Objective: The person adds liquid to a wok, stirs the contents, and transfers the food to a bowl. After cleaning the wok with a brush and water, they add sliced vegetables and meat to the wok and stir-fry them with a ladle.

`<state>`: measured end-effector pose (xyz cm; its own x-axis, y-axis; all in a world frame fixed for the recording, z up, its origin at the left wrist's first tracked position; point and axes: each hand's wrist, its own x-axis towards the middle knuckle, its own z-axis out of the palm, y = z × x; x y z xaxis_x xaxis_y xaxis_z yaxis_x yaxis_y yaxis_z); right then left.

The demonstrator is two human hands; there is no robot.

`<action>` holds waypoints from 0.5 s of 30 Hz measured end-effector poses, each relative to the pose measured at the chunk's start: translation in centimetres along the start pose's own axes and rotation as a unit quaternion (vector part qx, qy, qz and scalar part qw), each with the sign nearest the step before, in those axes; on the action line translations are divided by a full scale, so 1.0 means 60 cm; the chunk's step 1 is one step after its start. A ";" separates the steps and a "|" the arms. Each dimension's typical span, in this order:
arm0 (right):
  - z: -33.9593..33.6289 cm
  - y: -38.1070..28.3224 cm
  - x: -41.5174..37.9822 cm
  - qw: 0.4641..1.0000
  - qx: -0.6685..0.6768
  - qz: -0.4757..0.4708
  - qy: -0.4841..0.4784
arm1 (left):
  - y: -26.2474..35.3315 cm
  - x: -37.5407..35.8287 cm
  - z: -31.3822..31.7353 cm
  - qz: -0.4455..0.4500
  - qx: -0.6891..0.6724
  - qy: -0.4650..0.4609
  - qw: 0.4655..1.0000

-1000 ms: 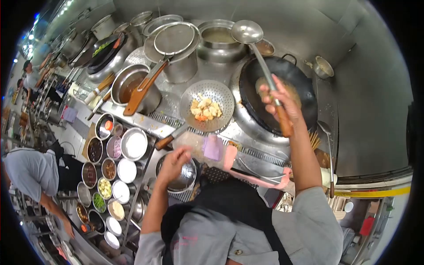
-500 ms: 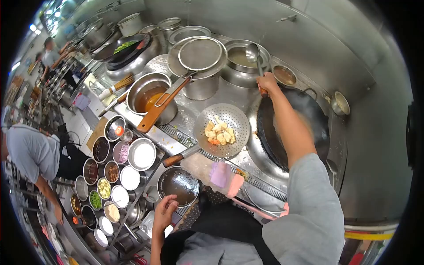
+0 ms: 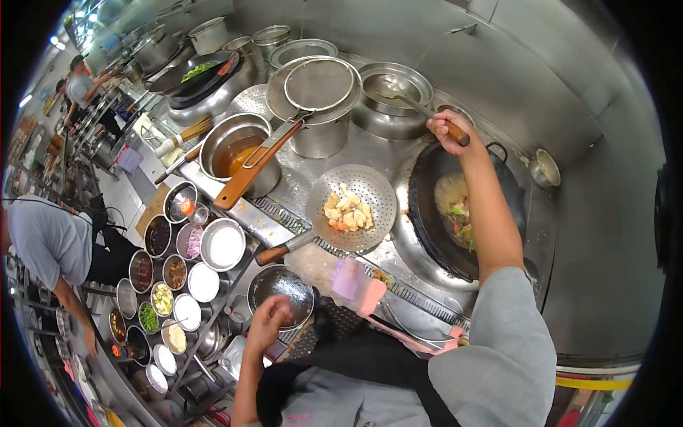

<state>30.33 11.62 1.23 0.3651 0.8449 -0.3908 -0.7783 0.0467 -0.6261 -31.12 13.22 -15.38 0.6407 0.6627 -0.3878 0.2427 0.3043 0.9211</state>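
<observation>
My right hand is closed round the wooden-tipped handle of a ladle, whose bowl dips into a steel pot at the back. Below that forearm sits a black wok with broth and bits of green and red food, partly hidden by the arm. My left hand hovers over a wet steel bowl, fingers loosely bent and a little blurred, nothing seen in them. Between the hands, a perforated skimmer with a wooden handle carries pale cooked chunks.
A pot of amber liquid stands at centre left, a wooden-handled strainer across it. Several ingredient bowls fill the left rack. A fine mesh strainer tops another pot. At far left, a co-worker bends over a counter.
My right hand has turned the ladle, lowering its bowl from above the pot into it. Steam over the wok has thinned, showing food and broth. My left hand has shifted slightly, its fingers curling.
</observation>
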 end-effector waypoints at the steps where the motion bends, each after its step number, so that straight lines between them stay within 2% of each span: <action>1: 0.013 0.006 -0.040 1.000 -0.005 -0.001 -0.006 | 0.020 0.023 0.003 0.039 0.041 -0.004 0.998; 4: 0.008 0.027 -0.119 0.998 -0.025 0.035 -0.046 | 0.067 0.119 0.004 0.132 0.120 -0.018 0.984; 6: 0.005 0.057 -0.165 0.995 -0.037 0.050 -0.078 | 0.107 0.187 0.016 0.163 0.168 -0.007 0.972; 8: 0.006 0.094 -0.202 0.995 -0.043 0.062 -0.069 | 0.130 0.255 0.044 0.146 0.087 0.017 0.985; 10: 0.034 0.143 -0.249 0.998 -0.012 0.062 -0.029 | 0.127 0.335 0.064 0.148 0.003 -0.012 0.989; 12: 0.055 0.191 -0.281 0.998 -0.046 0.050 -0.004 | 0.134 0.394 0.100 0.107 -0.095 -0.008 0.990; 14: 0.060 0.234 -0.297 0.995 -0.077 0.059 -0.005 | 0.154 0.436 0.137 0.029 -0.141 0.041 0.989; 15: 0.075 0.254 -0.308 0.993 -0.100 0.056 -0.010 | 0.161 0.449 0.155 0.018 -0.169 0.060 0.984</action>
<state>9.42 -0.85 1.95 0.2700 0.8491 -0.4541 -0.6959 -0.1539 -0.7015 -4.73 27.62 -16.60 0.5482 0.7478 -0.3745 -0.0481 0.4752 0.8786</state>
